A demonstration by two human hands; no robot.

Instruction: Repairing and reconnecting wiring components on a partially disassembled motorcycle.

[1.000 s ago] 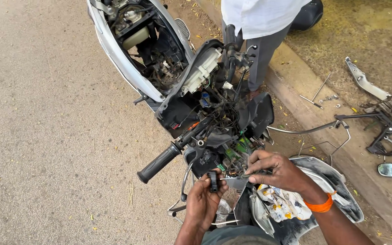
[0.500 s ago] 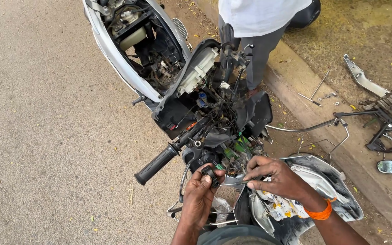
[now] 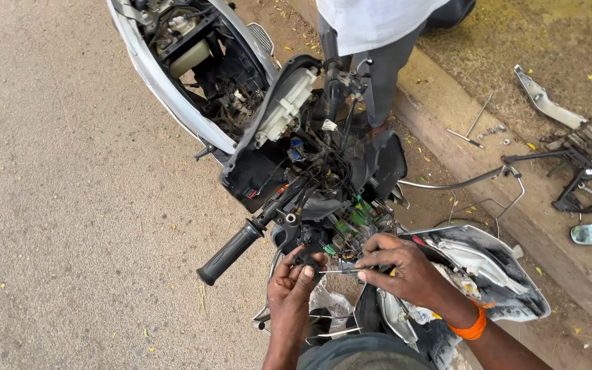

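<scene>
The left hand point(image 3: 294, 282) is still pinching a small black part point(image 3: 307, 257) under the handlebar grip point(image 3: 231, 251); the right hand point(image 3: 399, 264) has shifted nearer, gripping a thin screwdriver point(image 3: 340, 271).

Just below the stripped scooter's handlebar grip point(image 3: 229, 252), the left hand point(image 3: 290, 288) pinches a small black part point(image 3: 307, 257); the right hand point(image 3: 402, 267) holds a thin screwdriver point(image 3: 340, 271) against it.
</scene>
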